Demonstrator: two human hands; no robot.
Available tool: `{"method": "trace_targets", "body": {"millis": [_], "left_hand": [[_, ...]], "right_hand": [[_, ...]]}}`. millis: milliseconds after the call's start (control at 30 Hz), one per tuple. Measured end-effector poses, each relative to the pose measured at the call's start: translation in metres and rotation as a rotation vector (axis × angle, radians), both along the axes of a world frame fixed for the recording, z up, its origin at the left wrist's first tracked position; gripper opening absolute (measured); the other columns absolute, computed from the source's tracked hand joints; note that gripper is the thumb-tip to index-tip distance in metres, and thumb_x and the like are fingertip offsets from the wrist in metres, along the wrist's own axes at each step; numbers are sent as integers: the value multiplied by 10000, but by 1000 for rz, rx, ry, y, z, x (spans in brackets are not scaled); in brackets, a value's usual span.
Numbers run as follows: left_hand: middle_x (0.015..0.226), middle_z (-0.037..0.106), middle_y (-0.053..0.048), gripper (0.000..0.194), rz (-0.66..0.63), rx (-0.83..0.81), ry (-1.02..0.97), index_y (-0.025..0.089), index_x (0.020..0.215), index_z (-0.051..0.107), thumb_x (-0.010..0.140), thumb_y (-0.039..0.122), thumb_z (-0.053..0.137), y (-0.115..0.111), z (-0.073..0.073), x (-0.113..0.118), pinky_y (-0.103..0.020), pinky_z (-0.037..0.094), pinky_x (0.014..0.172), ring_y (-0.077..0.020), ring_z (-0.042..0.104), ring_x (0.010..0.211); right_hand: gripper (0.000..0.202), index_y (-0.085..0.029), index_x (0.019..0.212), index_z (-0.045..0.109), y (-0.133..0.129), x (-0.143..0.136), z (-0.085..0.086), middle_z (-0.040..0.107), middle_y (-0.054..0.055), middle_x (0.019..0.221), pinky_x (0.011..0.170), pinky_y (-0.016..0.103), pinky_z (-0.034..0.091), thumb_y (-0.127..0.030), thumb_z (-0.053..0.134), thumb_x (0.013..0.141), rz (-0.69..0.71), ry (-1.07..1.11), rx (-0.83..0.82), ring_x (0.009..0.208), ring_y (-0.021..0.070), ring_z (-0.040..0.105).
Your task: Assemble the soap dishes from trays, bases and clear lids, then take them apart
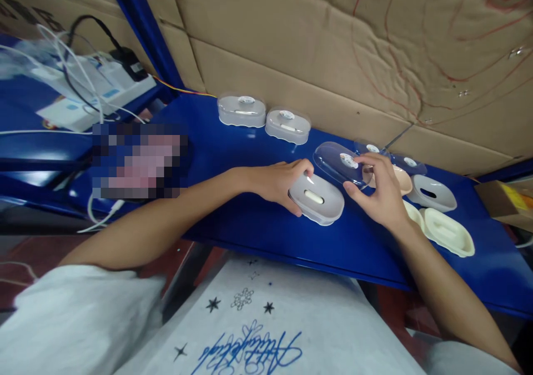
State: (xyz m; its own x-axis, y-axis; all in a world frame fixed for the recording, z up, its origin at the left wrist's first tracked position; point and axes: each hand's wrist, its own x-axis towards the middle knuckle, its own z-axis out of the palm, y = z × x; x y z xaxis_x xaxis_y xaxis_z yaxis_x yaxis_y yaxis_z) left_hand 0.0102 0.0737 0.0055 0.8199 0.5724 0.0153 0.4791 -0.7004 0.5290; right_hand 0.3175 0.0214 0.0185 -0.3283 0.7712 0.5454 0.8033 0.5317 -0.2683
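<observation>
Clasping cream-centred grey oval dish point(328, 207): left grip point(280, 183) | pinching clear lid point(332, 162): right grip point(383, 194)

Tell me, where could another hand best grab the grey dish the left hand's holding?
Probably the rounded right end of the grey dish, coming from the right: its rim is uncovered there, while the left hand is wrapped around the other end.

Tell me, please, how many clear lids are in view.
5: one lid on the far-left grey box, one on the grey box beside it, one in the right hand, two beyond that hand; others may be hidden.
</observation>
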Motion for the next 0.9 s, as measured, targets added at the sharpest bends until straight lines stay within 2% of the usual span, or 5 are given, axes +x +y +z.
{"method": "trace_targets", "body": {"millis": [200,333,467,633,900], "left_hand": [[1597,571,-218,936,143,67,-37,219,1489,410,778,601,885,15,-10,0,-554,424,1179,-422,571,1471],[1715,471,-245,1133,132,43,-86,234,1655,275,776,589,896,21,-12,-1,-582,391,1210,-431,527,1537],[1782,384,-255,1255,109,47,-103,242,1736,167,787,604,905,18,-15,1,-622,334,1253,-453,459,1596],[1774,406,-242,1233,103,58,-95,241,1739,225,795,651,903,16,-18,3,-621,329,1260,-466,448,1594],[1775,396,-248,1246,100,41,-78,224,1735,241,784,676,908,18,-18,2,-626,305,1275,-468,423,1611]], "right_hand": [[508,-274,1409,590,-11,-12,-5,623,170,1423,1119,605,560,-492,740,975,64,-24,24,1370,400,616],[540,-302,1435,577,-12,-13,-12,621,158,1417,1173,660,516,-501,746,962,75,-64,9,1378,420,616],[541,-303,1441,577,-11,-15,-21,625,157,1400,1171,649,523,-488,755,965,128,-55,33,1356,413,634],[563,-301,1460,581,-11,-17,-27,624,164,1443,1182,644,513,-523,748,970,143,-48,-52,1388,420,622],[535,-285,1436,594,-9,-18,-30,624,171,1435,1188,627,520,-526,743,982,180,-10,-68,1398,406,620]]}}
